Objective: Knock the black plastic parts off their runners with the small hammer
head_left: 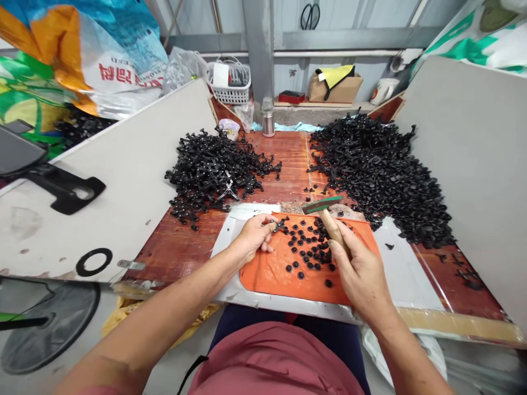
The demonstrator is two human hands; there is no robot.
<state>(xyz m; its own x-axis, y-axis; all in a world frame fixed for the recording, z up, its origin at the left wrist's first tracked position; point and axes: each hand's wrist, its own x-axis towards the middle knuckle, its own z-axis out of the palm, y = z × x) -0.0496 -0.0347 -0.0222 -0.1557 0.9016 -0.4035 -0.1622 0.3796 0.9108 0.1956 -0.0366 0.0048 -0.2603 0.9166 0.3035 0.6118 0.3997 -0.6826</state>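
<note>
My left hand (255, 237) is closed in a pinch on a small black plastic sprue piece (280, 224) at the upper left of an orange cloth (272, 271). My right hand (360, 269) is wrapped round the wooden handle of a small hammer (325, 211), whose green-marked head points left above the cloth. Several small round black caps (307, 247) lie scattered on the cloth between my hands. The cloth rests on a white board (230, 233) across my lap.
Two big heaps of black plastic parts sit on the red wooden table: one at left (214, 167), a larger one at right (382, 170). Grey boards (135, 170) flank both sides. A small metal flask (268, 118), a white basket (230, 82) and a cardboard box (335, 85) stand behind.
</note>
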